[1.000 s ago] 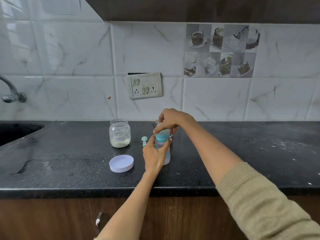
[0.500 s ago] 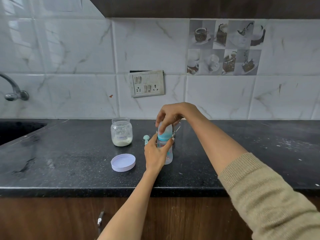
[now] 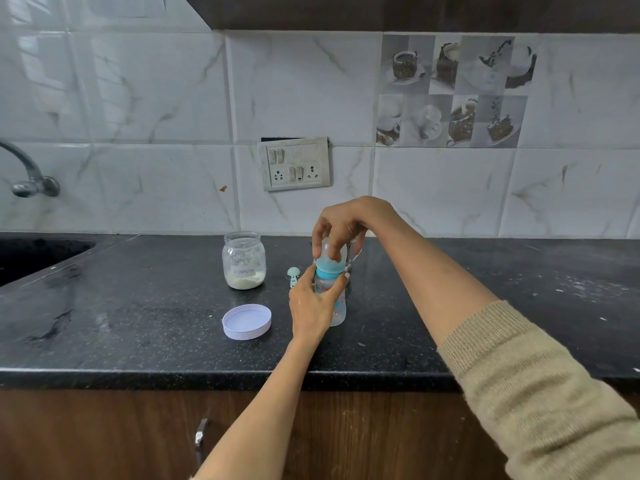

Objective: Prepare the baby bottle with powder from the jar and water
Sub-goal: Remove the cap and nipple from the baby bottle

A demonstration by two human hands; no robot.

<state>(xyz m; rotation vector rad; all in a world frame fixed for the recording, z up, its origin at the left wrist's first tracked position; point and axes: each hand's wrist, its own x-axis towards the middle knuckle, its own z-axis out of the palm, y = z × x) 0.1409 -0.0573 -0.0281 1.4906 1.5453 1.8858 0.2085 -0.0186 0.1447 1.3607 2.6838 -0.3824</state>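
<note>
A clear baby bottle with a blue collar stands upright on the black counter. My left hand wraps around its body. My right hand grips the bottle's clear cap from above with the fingertips. To the left stands an open glass jar with pale powder at the bottom. Its white lid lies upside down in front of it. A small green scoop lies between jar and bottle. A metal object behind the bottle is mostly hidden.
A sink is set into the counter at far left, with a tap on the tiled wall above it. A switch plate is on the wall behind. White specks dot the counter at right.
My right hand has shifted from the bottle's collar up onto the clear cap. The left hand keeps its hold on the bottle. The camera view has tilted slightly.
</note>
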